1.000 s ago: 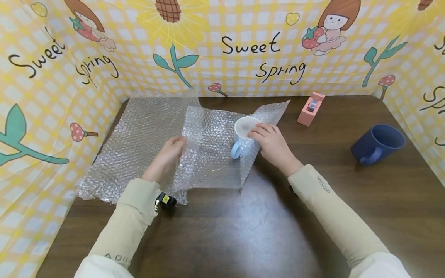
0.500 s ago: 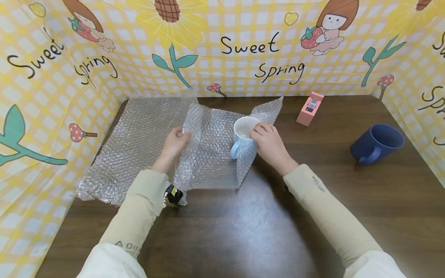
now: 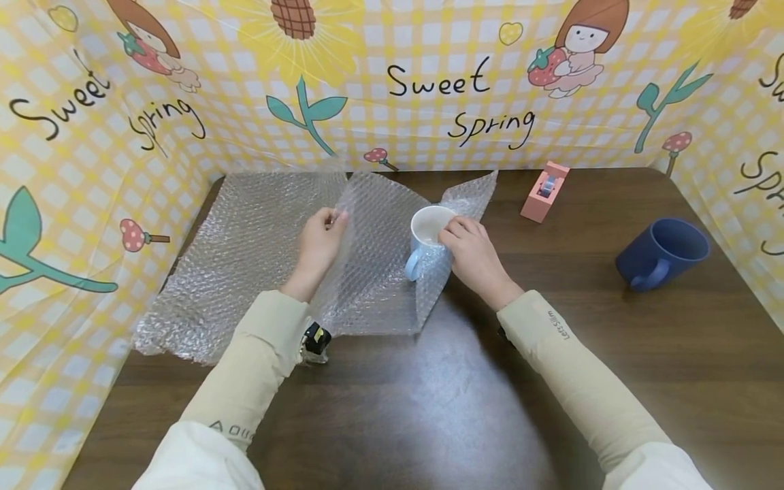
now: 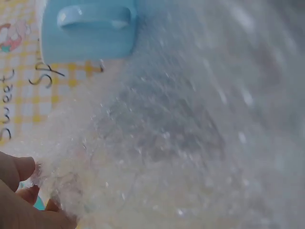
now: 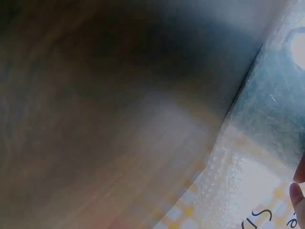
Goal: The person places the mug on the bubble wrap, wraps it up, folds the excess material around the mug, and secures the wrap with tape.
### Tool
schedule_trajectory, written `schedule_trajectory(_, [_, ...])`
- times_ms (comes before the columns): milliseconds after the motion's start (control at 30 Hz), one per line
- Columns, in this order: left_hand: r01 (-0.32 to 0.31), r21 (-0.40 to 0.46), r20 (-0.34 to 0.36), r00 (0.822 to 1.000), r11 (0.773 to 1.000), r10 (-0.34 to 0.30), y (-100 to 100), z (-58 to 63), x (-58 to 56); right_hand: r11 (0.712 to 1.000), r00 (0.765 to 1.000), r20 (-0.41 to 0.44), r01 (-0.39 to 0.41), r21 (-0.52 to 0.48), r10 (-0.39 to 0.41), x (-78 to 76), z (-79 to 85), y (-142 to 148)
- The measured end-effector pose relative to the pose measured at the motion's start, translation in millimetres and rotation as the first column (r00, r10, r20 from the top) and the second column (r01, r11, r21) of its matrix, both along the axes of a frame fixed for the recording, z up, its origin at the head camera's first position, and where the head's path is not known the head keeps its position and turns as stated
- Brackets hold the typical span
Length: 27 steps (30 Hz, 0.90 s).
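Note:
A light blue mug [image 3: 422, 235] with a white inside stands upright on a sheet of bubble wrap [image 3: 382, 272], its handle facing the front left. My right hand [image 3: 476, 253] grips the mug's right rim and holds the sheet's right flap against its side. The left hand [image 3: 321, 245] pinches the sheet's left edge between thumb and fingers and holds it raised off the table. In the left wrist view the lifted bubble wrap [image 4: 157, 143] spreads below the mug [image 4: 90, 36]. Only a few right fingertips [image 5: 298, 198] show in the right wrist view.
A second bubble wrap sheet [image 3: 245, 245] lies flat on the left, partly under the left arm. At the back right stands a pink tape dispenser [image 3: 542, 197]. A dark blue mug [image 3: 661, 255] rests farther right on the brown table [image 3: 429, 415]. Patterned cloth walls [image 3: 422, 41] border the table.
My left hand has moved up and to the right, lifting the left edge of the bubble wrap toward the mug. The right hand stays on the mug and flap.

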<state>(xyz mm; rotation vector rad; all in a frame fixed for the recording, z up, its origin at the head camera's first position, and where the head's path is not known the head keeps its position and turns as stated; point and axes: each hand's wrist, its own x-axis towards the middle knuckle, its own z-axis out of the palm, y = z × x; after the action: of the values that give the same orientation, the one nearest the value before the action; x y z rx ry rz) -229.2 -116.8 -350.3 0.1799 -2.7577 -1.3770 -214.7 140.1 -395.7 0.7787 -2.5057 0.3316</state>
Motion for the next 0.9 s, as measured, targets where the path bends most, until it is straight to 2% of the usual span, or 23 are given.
schedule_trajectory(200, [0.116, 0.016, -0.029, 0.993, 0.993, -0.116, 18.9, 15.8, 7.7, 1.0, 1.0, 0.008, 0.007, -0.011, -0.007, 0.3, -0.5, -1.1])
schedule_trajectory(400, [0.24, 0.021, -0.077, 0.968, 0.971, -0.238, 45.2, 23.6, 15.5, 1.0, 1.0, 0.003, 0.01, -0.008, -0.01, -0.2, -1.8, -0.7])
schedule_trajectory(533, [0.314, 0.006, -0.052, 0.948, 0.949, -0.313, 61.0, 26.0, 22.1, 1.0, 1.0, 0.003, 0.012, -0.011, -0.012, -0.3, -2.5, 0.4])
schedule_trajectory(700, [0.416, -0.058, -0.013, 0.909, 0.907, -0.418, 76.9, 25.9, 28.5, 1.0, 1.0, 0.005, 0.018, -0.018, -0.018, -0.8, -4.6, 0.9])
schedule_trajectory(900, [0.454, -0.174, 0.039, 0.89, 0.874, -0.454, 91.3, 20.1, 31.5, 0.999, 1.0, 0.015, 0.019, -0.039, -0.019, -0.1, -5.9, -1.1])
